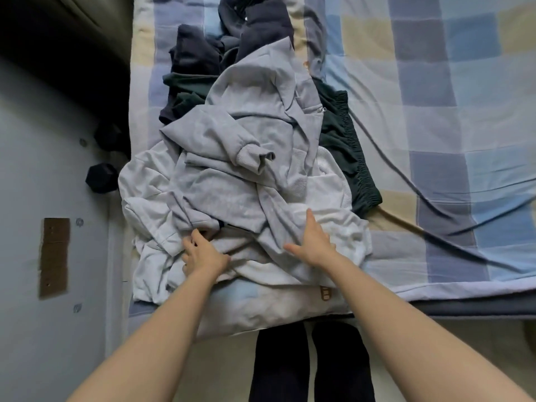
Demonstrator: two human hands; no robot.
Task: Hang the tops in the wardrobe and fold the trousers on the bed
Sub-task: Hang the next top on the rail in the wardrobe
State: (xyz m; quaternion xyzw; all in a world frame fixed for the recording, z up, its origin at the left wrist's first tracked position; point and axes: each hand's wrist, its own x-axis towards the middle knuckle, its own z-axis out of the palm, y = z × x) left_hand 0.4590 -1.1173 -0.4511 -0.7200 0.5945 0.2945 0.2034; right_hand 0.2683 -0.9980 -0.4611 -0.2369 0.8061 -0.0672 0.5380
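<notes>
Both hands are laid on a heap of clothes (240, 169) piled on the checked bed (435, 111). Pale grey and white tops are seen uppermost, with dark green trousers (345, 146) and navy garments beneath. White fabric is pressed by the flat, spread right hand (313, 242); grey folds are pinched by the curled left hand (203, 250). No writing can be read.

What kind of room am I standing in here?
Most likely a bedroom: a bed with a checked blue cover, a heap of clothes on it, and dumbbells on the floor beside it.
</notes>
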